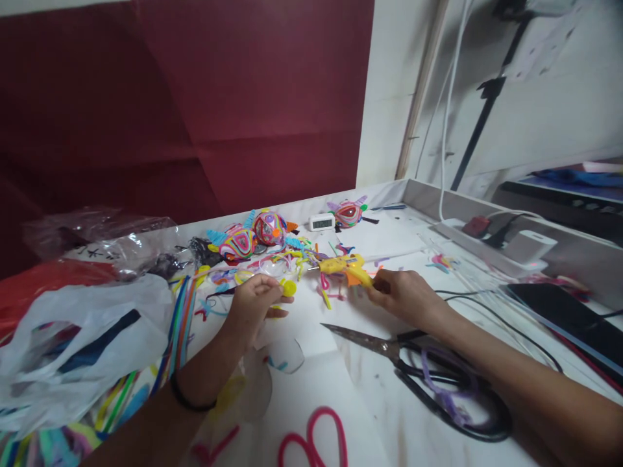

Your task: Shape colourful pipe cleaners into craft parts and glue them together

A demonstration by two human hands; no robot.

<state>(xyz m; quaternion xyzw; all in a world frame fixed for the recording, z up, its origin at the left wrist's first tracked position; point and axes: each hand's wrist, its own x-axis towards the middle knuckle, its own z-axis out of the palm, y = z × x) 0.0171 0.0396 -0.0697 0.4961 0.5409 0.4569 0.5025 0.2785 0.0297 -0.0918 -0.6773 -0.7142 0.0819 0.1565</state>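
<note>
While the left hand [250,305] pinches a small yellow disc [289,288] between its fingertips, the right hand [402,293], well apart from it, is closed around the handle of a yellow glue gun [342,264], whose nozzle points toward the disc. Both are near the middle of the desk [372,408]. Black-handled scissors [361,338] lie open-bladed or closed, I cannot tell, partly under the right forearm. Behind stands a white digital clock [322,222], just beside a colourful ball [348,214].
</note>
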